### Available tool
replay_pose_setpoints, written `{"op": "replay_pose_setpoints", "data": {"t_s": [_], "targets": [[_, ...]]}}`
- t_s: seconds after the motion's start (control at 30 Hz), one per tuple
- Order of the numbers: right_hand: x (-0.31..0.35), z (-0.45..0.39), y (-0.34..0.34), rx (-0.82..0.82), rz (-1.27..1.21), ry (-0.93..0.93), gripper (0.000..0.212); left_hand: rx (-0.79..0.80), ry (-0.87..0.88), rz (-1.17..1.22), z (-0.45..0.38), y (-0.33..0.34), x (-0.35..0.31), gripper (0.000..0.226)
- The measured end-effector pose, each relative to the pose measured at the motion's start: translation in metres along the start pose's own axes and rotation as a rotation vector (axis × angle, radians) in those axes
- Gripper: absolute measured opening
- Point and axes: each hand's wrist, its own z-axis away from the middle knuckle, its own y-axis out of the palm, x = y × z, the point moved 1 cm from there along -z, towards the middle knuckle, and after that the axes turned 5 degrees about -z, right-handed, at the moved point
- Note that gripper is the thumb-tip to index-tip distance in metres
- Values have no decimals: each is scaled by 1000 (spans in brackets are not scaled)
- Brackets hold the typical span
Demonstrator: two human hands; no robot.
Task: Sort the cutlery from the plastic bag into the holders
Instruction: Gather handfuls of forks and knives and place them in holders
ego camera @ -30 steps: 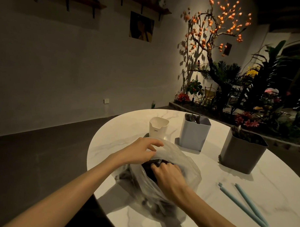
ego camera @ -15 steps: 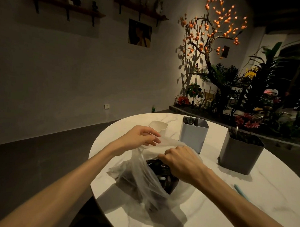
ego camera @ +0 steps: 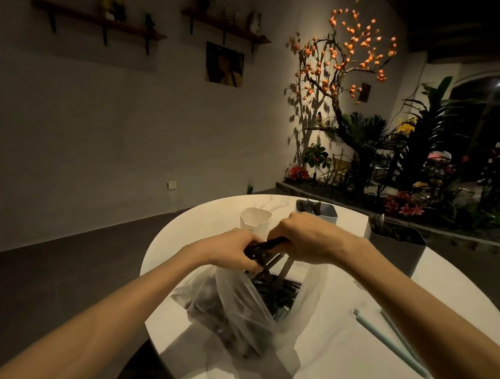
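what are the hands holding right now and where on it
Both the left hand and the right hand grip a bundle of dark-handled cutlery by the handle ends, lifted above the plastic bag.

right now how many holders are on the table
3. A white holder stands behind the left hand, a light grey-blue holder behind the right hand, and a dark grey holder sits far right. The hands could hide another.

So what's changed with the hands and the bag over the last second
Both hands came up out of the plastic bag: the left hand let go of its rim, and with the right hand now grips a dark bundle of cutlery above it. The three holders and blue sticks stayed put.
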Motion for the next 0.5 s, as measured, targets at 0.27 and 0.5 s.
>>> {"op": "replay_pose_setpoints", "data": {"t_s": [0.27,0.5], "targets": [[-20,-7,-7,150,-271,101,25,146,-76,56,-25,-8,-15,66],[-36,-3,-6,193,-270,147,26,220,-59,339,-45,4,-19,33]]}}
